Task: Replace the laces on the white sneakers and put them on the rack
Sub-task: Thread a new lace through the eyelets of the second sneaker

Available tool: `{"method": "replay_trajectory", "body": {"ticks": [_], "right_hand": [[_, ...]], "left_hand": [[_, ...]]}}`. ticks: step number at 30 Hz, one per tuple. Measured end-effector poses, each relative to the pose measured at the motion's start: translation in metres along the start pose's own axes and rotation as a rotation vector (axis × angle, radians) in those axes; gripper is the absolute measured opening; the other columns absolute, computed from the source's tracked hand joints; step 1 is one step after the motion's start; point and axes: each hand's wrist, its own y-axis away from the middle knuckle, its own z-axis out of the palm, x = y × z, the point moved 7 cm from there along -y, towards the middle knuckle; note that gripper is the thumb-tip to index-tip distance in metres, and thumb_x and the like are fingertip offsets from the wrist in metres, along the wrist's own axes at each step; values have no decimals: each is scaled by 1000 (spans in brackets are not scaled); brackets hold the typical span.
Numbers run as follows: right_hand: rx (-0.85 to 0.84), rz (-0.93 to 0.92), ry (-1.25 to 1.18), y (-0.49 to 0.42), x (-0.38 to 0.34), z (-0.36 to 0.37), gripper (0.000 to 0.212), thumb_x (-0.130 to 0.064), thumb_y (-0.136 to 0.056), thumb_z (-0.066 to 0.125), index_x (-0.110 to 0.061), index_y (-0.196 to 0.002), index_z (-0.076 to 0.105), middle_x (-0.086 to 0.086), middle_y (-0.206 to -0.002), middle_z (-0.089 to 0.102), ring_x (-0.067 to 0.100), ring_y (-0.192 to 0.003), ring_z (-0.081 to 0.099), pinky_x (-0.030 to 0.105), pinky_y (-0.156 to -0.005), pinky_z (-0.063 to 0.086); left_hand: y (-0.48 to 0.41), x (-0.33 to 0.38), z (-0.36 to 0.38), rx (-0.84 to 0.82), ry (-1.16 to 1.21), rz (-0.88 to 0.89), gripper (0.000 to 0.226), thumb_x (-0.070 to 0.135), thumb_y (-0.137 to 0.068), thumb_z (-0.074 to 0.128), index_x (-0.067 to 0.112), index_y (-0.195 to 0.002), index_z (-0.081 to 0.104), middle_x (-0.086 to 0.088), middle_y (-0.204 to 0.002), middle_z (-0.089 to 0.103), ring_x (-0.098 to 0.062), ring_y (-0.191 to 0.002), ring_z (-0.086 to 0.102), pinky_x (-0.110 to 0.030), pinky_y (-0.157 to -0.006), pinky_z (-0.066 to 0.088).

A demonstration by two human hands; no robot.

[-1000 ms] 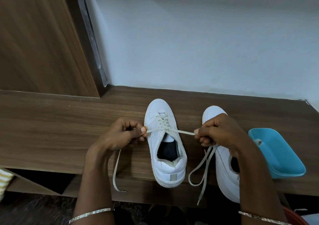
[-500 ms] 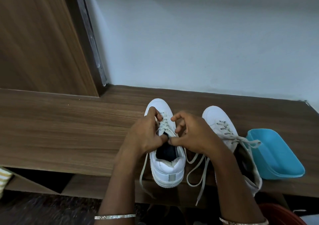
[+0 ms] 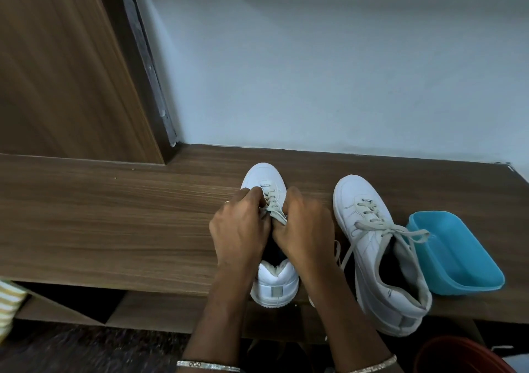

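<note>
Lacing step, likely midway. Left hand (image 3: 240,231) and right hand (image 3: 305,229) sit close together, fingers curled, pinching the cream lace (image 3: 274,210) over the centre white sneaker (image 3: 264,176) on the wooden ledge (image 3: 114,215). Second sneaker (image 3: 372,246) stands just beside it, laced but untied. Next move probably calls for threading the upper eyelets with even tension.

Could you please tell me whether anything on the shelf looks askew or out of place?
The right-hand sneaker leans sideways toward the blue tub, its heel past the shelf edge, and one loose lace end drapes over the tub's rim. The other sneaker stands upright.
</note>
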Motion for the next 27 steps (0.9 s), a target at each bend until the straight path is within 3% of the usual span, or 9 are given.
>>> {"method": "replay_trajectory", "body": {"ticks": [3, 5, 8, 11, 16, 19, 22, 25, 27], "right_hand": [[21, 18, 21, 2, 0, -1, 21, -28, -86, 68, -18, -96, 53, 4, -88, 66, 31, -81, 66, 31, -60, 32], [11, 46, 26, 2, 3, -1, 19, -28, -86, 66, -20, -95, 51, 2, -89, 66, 30, -83, 65, 31, -61, 32], [-65, 87, -49, -1, 14, 5, 22, -28, -81, 70, -22, -86, 49, -2, -85, 64, 28, -80, 63, 34, -61, 40], [-278, 154, -256, -7, 29, 11, 32, -29, -71, 83, -24, -83, 53, -7, -74, 62, 16, -70, 60, 34, -66, 49], [-472, 224, -587, -8, 32, 1, 34, -24, -69, 91, -17, -89, 65, 1, -72, 67, 9, -63, 59, 33, -64, 53], [-459, 240, -687, -9, 28, -3, 26, -24, -73, 90, -12, -85, 71, 12, -77, 72, 14, -65, 64, 34, -67, 57], [-458, 248, -687, -8, 28, -2, 26, -25, -72, 91, -10, -84, 73, 11, -77, 73, 11, -65, 63, 31, -69, 55], [-477, 244, -672, -9, 31, -1, 20, -27, -76, 88, -13, -80, 74, 5, -71, 70, 12, -65, 61, 34, -70, 54], [-470, 225, -649, -10, 34, -2, 17, -28, -81, 84, -16, -76, 74, 1, -68, 69, 11, -66, 60, 41, -75, 56]], "left_hand": [[1, 3, -1, 47, -47, 18, 25, 6, -58, 77, 16, -67, 57, 3, -62, 58, -27, -49, 53, -24, -47, 26], [1, 0, -1, 30, -22, -13, 21, 8, -64, 77, 19, -73, 62, 5, -69, 62, -25, -57, 56, -26, -50, 29], [-7, -13, 9, -174, 166, -76, 18, 20, -74, 74, 27, -85, 62, 10, -78, 63, -14, -70, 57, -29, -60, 35], [-12, -32, 22, -425, 361, -81, 31, 23, -71, 83, 25, -92, 59, 8, -70, 62, -5, -60, 56, -29, -61, 44], [0, -54, 34, -762, 805, -303, 38, 22, -74, 89, 14, -100, 63, 2, -70, 61, -12, -66, 55, -30, -59, 47], [0, -50, 31, -798, 915, -341, 26, 17, -78, 84, 11, -95, 65, 0, -69, 61, -9, -64, 56, -23, -54, 47], [-2, -49, 28, -768, 982, -343, 11, 14, -83, 80, 12, -85, 70, -4, -76, 66, -10, -70, 60, -18, -63, 47], [-3, -54, 27, -739, 1015, -383, 6, 9, -87, 74, 11, -83, 71, -8, -82, 70, -17, -80, 64, -26, -76, 50], [-5, -56, 26, -713, 1035, -401, 6, 5, -90, 70, 6, -84, 68, -10, -78, 70, -19, -73, 62, -29, -71, 51]]}}
